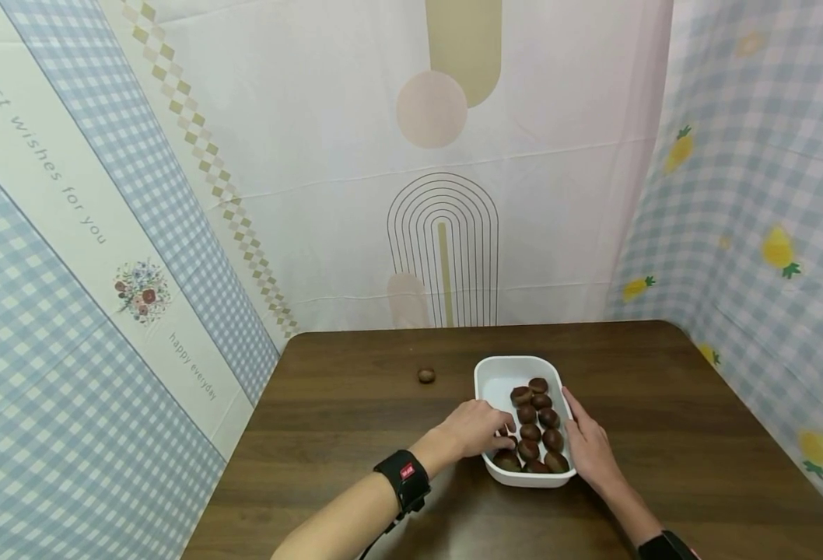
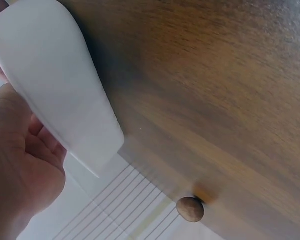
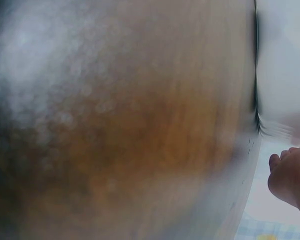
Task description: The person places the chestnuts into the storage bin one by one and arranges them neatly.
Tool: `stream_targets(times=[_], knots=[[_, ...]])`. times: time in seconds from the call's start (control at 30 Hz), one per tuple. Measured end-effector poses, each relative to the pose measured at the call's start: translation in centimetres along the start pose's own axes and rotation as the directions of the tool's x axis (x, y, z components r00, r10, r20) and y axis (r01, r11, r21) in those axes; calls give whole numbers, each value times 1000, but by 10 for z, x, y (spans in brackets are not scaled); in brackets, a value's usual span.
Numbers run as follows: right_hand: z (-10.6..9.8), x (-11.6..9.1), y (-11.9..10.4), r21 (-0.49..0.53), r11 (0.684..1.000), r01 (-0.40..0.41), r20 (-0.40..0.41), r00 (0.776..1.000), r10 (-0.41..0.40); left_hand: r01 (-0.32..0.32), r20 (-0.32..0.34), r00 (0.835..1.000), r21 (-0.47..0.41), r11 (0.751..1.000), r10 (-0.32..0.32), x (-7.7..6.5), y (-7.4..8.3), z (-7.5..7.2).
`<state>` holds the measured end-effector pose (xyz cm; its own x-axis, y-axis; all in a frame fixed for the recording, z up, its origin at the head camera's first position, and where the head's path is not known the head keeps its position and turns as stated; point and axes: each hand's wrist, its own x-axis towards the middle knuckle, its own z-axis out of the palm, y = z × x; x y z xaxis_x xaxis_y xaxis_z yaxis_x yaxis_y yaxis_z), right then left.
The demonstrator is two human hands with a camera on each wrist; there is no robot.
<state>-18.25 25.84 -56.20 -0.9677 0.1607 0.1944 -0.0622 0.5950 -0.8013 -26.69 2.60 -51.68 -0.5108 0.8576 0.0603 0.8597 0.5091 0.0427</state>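
A white rectangular tray (image 1: 495, 378) holds several brown chestnuts (image 1: 553, 439), bunched toward its right and near sides. My left hand (image 1: 473, 428) reaches over the tray's left wall, its bent thumb and fingers about a chestnut at that side; the fingertips partly cover it. At the right wall, my right hand (image 1: 591, 449) holds the tray, one finger stretched along the outside near the rim. The left wrist view has the tray's outer wall (image 2: 55, 75) beside the left hand (image 2: 27, 155). Only part of the right hand (image 3: 292, 177) shows in the right wrist view.
One loose chestnut (image 1: 426, 376) lies on the brown wooden table (image 1: 341, 404), left of the tray's far end. Patterned cloths (image 1: 565, 233) hang behind the table and along both sides. Much of the right wrist view is blurred.
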Motion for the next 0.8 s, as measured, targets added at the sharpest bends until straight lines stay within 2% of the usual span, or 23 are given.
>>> stream_targets(times=[0.23, 0.5, 0.63, 0.8], knots=[[-1, 0, 1, -5, 1000, -17, 12, 1000, 18, -20, -22, 1000, -11, 1000, 19, 2, -4, -2], [-1, 0, 2, 2, 1000, 3, -3, 1000, -3, -43, -113, 993, -53, 998, 37, 3, -21, -15], [0, 0, 2, 2, 1000, 13, -7, 1000, -13, -13, -146, 989, -96, 995, -1, 2, -34, -22], [1, 0, 1, 21, 1000, 3, -1, 1000, -3, 61, -180, 980, -132, 989, -84, 0, -55, -26]])
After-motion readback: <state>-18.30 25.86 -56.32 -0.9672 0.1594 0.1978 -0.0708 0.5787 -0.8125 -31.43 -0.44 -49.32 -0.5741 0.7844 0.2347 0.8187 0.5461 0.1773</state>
